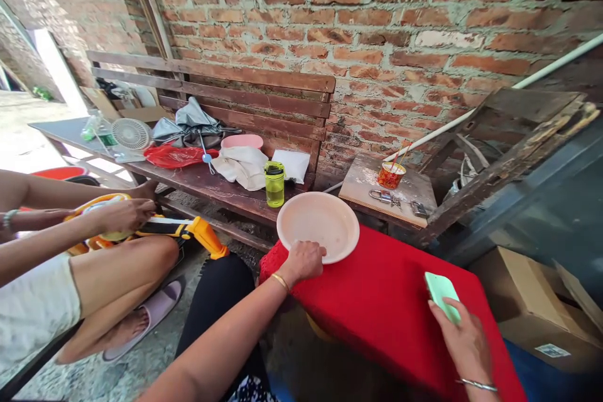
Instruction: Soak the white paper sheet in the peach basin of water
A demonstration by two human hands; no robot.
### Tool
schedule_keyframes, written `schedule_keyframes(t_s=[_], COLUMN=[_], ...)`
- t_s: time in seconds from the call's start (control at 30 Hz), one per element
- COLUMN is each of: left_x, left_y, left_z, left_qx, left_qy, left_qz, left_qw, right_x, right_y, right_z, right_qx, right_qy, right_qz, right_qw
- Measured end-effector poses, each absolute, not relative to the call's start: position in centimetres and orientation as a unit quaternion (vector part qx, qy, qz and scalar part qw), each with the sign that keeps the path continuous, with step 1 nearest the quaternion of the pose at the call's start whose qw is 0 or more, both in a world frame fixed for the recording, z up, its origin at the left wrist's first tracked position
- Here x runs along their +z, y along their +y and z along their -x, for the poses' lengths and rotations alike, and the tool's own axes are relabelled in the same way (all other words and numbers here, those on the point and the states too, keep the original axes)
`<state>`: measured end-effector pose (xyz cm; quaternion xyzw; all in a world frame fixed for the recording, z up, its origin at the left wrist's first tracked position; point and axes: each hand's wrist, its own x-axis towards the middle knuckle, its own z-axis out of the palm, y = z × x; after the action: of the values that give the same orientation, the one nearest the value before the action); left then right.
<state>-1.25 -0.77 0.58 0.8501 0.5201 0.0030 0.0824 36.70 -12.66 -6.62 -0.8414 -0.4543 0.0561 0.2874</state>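
A pale pink plastic basin [320, 223] stands on the near left end of a table with a red tablecloth [377, 282]. My left hand [305, 260] is closed over the basin's near rim, fingers curled at its edge. Over the right part of the cloth, my right hand [464, 333] grips a mint-green phone [441, 292] between thumb and fingers. A yellow-green water bottle [274, 185] stands upright on the bench just behind the basin.
A co-worker [113, 220] sits at left holding a yellow and black object. The wooden bench [226, 191] carries a fan [132, 134], an umbrella, bags and cloth. A small stool [358, 188] bears a red cup [391, 174] and padlocks. A cardboard box [527, 301] sits at right.
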Motion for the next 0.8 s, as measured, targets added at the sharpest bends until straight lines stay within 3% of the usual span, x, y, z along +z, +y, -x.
schedule_keyframes(t_s=[0.13,0.33,0.47,0.67,0.8], left_x=[0.6,0.5,0.6,0.4,0.2], left_y=[-1.1,-1.3,-1.4,-1.7,-1.7], left_z=[1.4,1.6,1.7,1.6,1.6], left_qx=[0.012,0.021,0.017,0.020,0.023], left_qy=[0.507,0.495,0.489,0.483,0.479], left_qz=[-0.858,-0.866,-0.868,-0.871,-0.873], left_qw=[0.075,0.068,0.079,0.090,0.089], right_x=[-7.6,-7.7,-7.5,-7.1,-6.5], right_y=[-7.8,-2.6,-2.9,-6.3,-4.3], right_z=[-30.1,-22.6,-25.9,-36.1,-33.7], right_qx=[0.085,0.070,0.064,0.036,0.029], right_qy=[-0.518,-0.622,-0.609,-0.426,-0.455], right_qz=[0.795,0.752,0.772,0.892,0.867], right_qw=[0.303,0.205,0.173,0.146,0.203])
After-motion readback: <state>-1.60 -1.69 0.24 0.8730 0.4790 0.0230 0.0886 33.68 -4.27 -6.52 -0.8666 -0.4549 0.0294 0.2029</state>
